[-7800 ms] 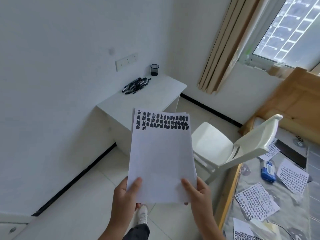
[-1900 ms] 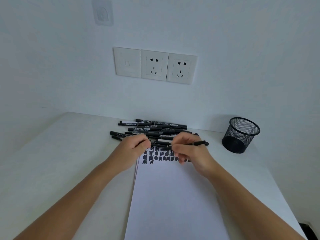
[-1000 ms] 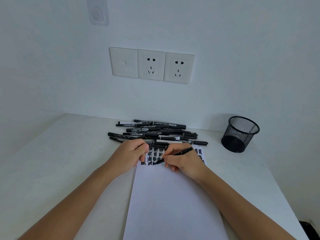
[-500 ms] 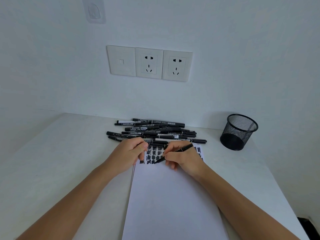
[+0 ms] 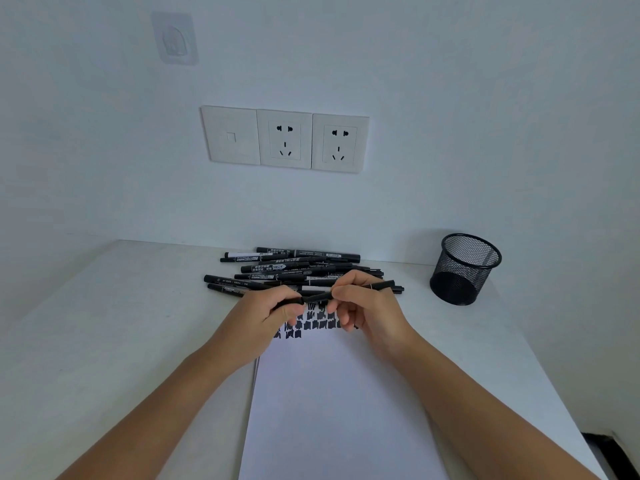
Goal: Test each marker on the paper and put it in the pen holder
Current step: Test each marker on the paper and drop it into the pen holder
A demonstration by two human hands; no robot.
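Both hands hold one black marker (image 5: 346, 292) level, just above the far end of the paper (image 5: 332, 403); left hand (image 5: 263, 320) pinches its left end, right hand (image 5: 367, 306) grips mid-barrel; marker pile (image 5: 287, 268) beyond; pen holder (image 5: 464, 268) far right.

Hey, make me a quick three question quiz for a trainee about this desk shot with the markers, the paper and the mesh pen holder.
1. True or false: the pen holder stands on the paper.
2. Multiple choice: the marker held above the paper is gripped by A) the left hand only, B) the right hand only, C) both hands.
3. Fill in: the pile of markers lies between the paper's far edge and the ____.

Key
1. False. It stands on the desk, off to the right of the paper.
2. C. Each hand's fingers pinch one end.
3. Wall, below the sockets.
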